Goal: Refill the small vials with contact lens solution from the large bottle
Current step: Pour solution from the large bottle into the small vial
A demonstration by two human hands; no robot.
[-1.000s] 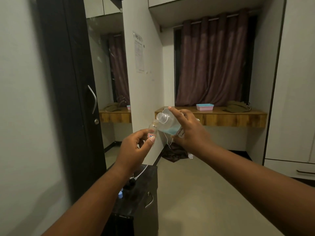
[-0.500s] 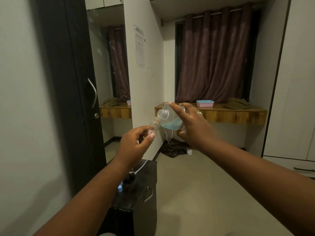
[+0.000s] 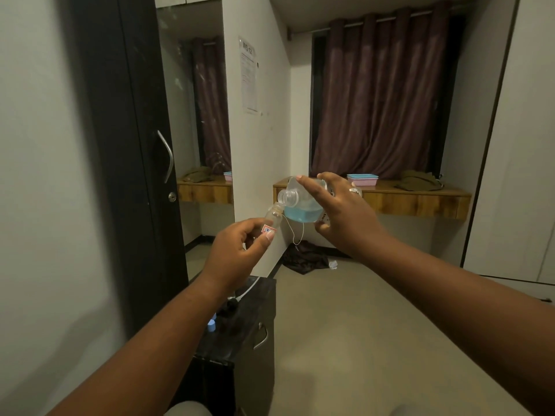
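Right hand [image 3: 345,214] grips tilted clear plastic bottle w/ blue solution [image 3: 303,202], left-hand fingers [image 3: 264,232] pinch small clear glass vial [image 3: 274,217] — likely light, slippery, fragile; hold by body

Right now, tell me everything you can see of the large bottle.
The large bottle is clear plastic, uncapped, with a threaded neck. It is tipped nearly on its side, mouth pointing left and down, just above the open top of the small vial. Blue liquid pools in its lower side, filling under half. The right hand grips its body from behind; a label there is mostly hidden. No stream is visible.
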